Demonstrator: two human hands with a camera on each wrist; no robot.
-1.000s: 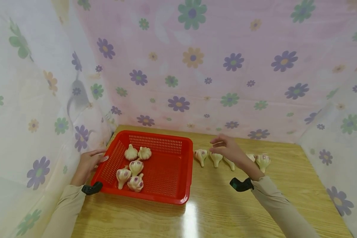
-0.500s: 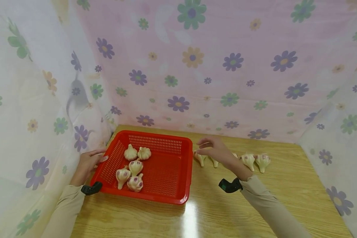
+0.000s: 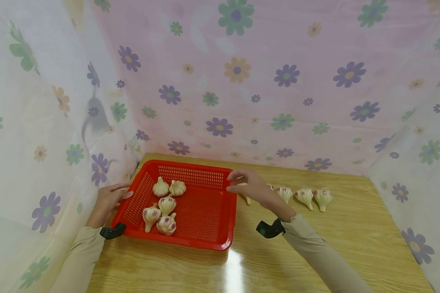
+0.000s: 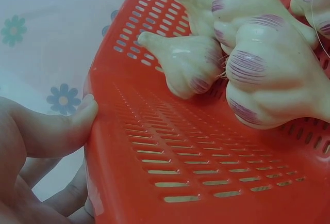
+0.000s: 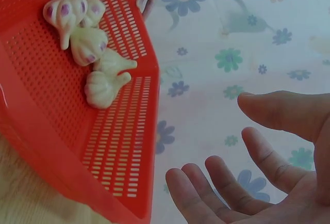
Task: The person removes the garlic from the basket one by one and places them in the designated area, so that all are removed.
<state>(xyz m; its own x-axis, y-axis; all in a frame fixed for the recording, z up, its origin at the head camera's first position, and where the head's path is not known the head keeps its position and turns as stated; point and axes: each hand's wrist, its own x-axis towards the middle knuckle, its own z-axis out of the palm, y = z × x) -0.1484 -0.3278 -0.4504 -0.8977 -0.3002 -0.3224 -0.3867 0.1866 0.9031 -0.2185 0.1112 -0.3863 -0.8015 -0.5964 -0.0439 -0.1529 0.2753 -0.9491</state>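
Red basket: the basket (image 3: pixel 228 215) sits at my 11 o'clock on the wooden table (image 3: pixel 374 228).
Garlic inside: five garlic bulbs (image 3: pixel 152 217), grouped between 8 and 10 o'clock of the basket's middle.
Garlic outside: a row of loose bulbs (image 3: pixel 304 197) at my 1 o'clock, running from the basket toward 3 o'clock; I make out five, two partly hidden.
Progress: about half the garlic is in the basket and half out, so I judge the work midway, with the row left to deal with.
My right hand: the right hand (image 3: pixel 254 188) hovers near the basket's edge, between 2 and 3 o'clock, fingers loosely bent, thumb well apart, holding nothing.
My left hand: the left hand (image 3: pixel 106 203) touches the rim at 9 o'clock, thumb tip on it; the fingertips are hidden, so I cannot tell whether they grip.
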